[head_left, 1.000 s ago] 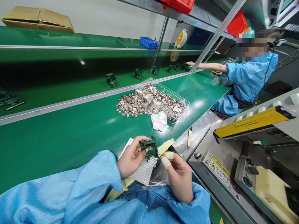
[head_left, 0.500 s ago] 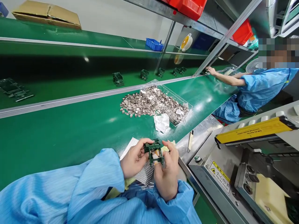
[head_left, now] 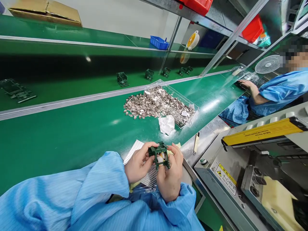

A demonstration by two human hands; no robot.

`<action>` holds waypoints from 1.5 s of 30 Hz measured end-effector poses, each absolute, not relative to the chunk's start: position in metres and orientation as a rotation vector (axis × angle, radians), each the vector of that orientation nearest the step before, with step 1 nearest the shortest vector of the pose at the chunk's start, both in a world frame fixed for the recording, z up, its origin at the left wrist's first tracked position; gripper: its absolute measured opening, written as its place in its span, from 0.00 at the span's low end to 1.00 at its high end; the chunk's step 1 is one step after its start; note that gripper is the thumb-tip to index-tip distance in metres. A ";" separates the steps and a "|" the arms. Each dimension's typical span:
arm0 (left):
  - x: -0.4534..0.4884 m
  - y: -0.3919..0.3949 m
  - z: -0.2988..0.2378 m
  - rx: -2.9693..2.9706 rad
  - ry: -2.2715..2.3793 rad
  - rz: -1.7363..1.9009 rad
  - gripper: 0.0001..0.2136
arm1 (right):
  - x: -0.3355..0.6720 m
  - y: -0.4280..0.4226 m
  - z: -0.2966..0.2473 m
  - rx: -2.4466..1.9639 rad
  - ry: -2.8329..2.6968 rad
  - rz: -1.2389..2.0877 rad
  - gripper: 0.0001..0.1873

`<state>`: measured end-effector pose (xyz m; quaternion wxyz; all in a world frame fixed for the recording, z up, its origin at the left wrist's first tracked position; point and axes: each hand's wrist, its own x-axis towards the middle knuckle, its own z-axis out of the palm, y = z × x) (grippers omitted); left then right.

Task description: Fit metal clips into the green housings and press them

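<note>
Both hands are meeting low at centre in the head view: my left hand is pinching the left edge of the small green frame, and my right hand is curling round its right side, fingers pressing its top. Compared with half a second ago, I am holding the frame in nearly the same spot. Just beyond, the silver mat is lying near the table edge; the pile of metal parts is sitting well apart across open green table.
</note>
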<state>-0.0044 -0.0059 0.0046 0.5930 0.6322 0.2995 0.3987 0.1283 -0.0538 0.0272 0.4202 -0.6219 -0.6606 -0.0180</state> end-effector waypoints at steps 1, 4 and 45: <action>-0.004 -0.006 0.004 1.464 0.696 0.936 0.15 | 0.128 -0.054 0.026 -1.557 -1.645 -0.059 0.19; -0.004 -0.006 0.003 1.434 0.691 0.943 0.14 | 0.128 -0.054 0.020 -1.542 -1.608 -0.069 0.16; -0.007 0.005 0.013 1.328 0.704 0.743 0.22 | 0.166 -0.068 0.012 -1.260 -1.145 0.712 0.19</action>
